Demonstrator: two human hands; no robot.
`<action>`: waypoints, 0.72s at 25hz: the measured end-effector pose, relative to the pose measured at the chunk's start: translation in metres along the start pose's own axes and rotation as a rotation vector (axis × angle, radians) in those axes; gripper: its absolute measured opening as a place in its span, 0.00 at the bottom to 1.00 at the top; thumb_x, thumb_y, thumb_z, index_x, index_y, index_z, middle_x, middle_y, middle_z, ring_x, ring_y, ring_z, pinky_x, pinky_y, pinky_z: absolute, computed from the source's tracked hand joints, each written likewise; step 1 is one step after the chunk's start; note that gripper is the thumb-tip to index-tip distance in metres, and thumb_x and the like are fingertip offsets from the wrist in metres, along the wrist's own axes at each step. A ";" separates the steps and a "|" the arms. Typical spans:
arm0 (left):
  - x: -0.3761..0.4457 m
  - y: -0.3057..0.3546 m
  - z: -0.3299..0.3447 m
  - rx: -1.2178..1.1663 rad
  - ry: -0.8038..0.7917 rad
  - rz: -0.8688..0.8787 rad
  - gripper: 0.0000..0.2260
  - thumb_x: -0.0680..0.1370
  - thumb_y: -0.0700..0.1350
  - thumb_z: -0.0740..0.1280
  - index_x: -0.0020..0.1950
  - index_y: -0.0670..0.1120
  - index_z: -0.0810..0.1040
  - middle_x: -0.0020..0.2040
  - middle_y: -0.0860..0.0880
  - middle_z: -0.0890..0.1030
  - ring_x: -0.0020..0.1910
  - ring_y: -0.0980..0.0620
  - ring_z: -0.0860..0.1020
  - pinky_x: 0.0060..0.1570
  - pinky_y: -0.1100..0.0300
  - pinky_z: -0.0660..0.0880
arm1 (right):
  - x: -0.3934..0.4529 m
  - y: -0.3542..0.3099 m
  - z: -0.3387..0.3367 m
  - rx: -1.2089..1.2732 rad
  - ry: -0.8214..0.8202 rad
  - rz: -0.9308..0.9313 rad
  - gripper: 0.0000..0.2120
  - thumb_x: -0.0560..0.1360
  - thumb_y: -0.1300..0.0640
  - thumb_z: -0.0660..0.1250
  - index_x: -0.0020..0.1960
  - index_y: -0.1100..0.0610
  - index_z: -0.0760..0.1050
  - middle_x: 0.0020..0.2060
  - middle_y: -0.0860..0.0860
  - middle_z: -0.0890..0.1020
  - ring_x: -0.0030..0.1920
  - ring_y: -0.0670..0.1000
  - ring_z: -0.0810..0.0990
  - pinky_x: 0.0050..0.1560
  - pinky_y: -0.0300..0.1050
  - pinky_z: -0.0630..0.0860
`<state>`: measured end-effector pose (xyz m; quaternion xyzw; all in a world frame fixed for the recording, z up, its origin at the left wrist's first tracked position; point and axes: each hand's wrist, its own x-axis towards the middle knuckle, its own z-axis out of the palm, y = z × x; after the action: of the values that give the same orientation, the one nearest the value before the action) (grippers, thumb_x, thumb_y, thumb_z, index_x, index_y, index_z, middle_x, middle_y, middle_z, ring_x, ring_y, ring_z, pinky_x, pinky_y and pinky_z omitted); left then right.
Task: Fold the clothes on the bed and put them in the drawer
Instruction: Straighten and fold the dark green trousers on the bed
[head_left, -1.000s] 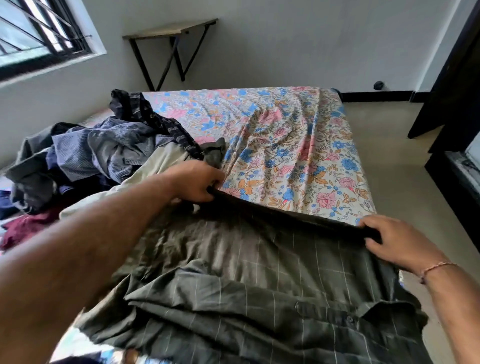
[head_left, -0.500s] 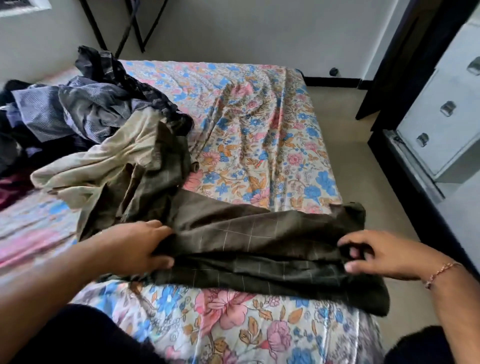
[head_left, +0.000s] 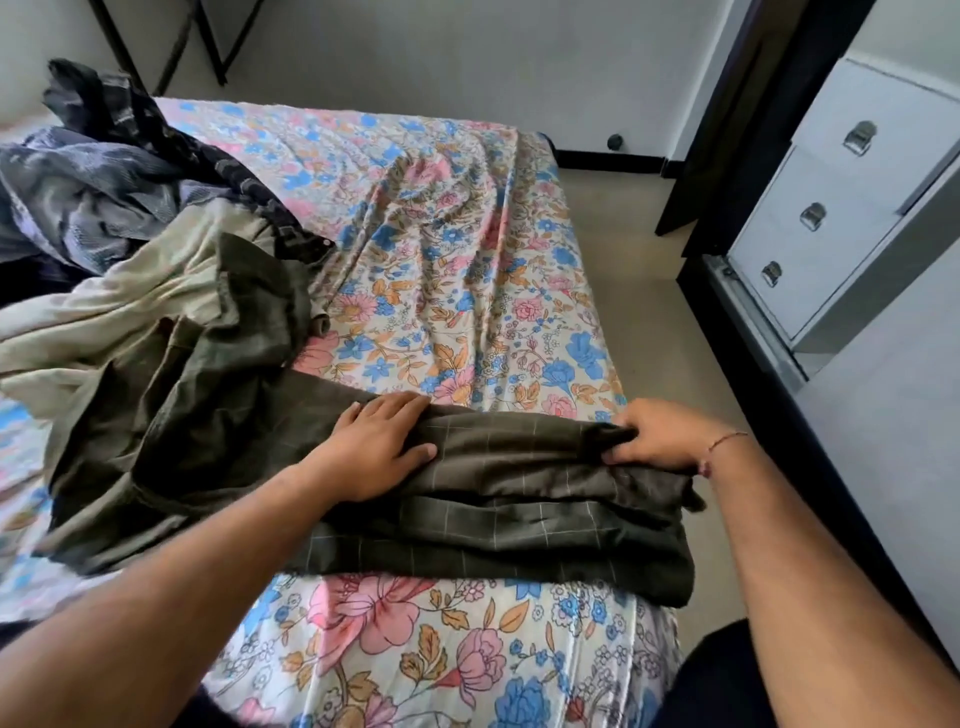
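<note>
Two hands work the dark checked shirt (head_left: 519, 499) across the bed's (head_left: 441, 260) near edge: your left hand (head_left: 379, 447) presses flat, fingers straight, while your right hand (head_left: 654, 434) pinches the shirt's right end.

**Soft daylight, wide-angle bend, smeared left edge**

Lit evenly by diffuse daylight, bright enough to read the floral bedsheet (head_left: 457, 249) clearly. No hard glare; only small highlights on the metal handles of the white drawers (head_left: 831, 208). Soft, shallow shadows under the dark green checked shirt (head_left: 519, 499) and beneath the left hand (head_left: 379, 447) and the right hand (head_left: 654, 436). Deep black in the door frame (head_left: 727, 156) at the right, with no detail there. Sharp in the middle; blurred and smeared at the left edge, over the pile of clothes (head_left: 104, 197). Strong wide-angle bending at the borders: forearms swollen near the bottom corners, drawers and door frame leaning. Slight compression softness throughout.
</note>
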<state>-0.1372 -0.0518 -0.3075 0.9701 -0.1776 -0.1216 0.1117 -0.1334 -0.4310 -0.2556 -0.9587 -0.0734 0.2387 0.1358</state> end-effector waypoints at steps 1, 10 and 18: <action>-0.002 0.000 0.006 0.016 0.044 0.006 0.34 0.82 0.68 0.54 0.85 0.55 0.54 0.84 0.52 0.58 0.83 0.48 0.56 0.81 0.40 0.52 | -0.005 0.012 0.000 0.211 -0.020 -0.036 0.08 0.76 0.51 0.76 0.48 0.56 0.84 0.42 0.45 0.84 0.44 0.45 0.81 0.43 0.40 0.75; -0.008 0.081 0.023 0.194 0.177 -0.063 0.35 0.82 0.69 0.43 0.85 0.52 0.53 0.85 0.47 0.54 0.85 0.46 0.50 0.78 0.30 0.40 | -0.020 0.072 0.011 0.489 0.573 0.493 0.07 0.79 0.58 0.67 0.56 0.56 0.80 0.50 0.56 0.84 0.47 0.57 0.81 0.48 0.46 0.76; -0.013 0.098 -0.012 -0.056 0.058 0.154 0.35 0.83 0.64 0.57 0.85 0.52 0.50 0.86 0.46 0.50 0.85 0.46 0.48 0.82 0.40 0.49 | -0.033 -0.053 0.060 -0.016 0.699 -0.190 0.17 0.76 0.54 0.72 0.65 0.51 0.77 0.61 0.48 0.80 0.60 0.51 0.80 0.63 0.53 0.78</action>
<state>-0.1770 -0.1345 -0.2683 0.9532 -0.2452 -0.0895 0.1528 -0.1950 -0.3742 -0.2764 -0.9724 -0.1132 -0.1176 0.1666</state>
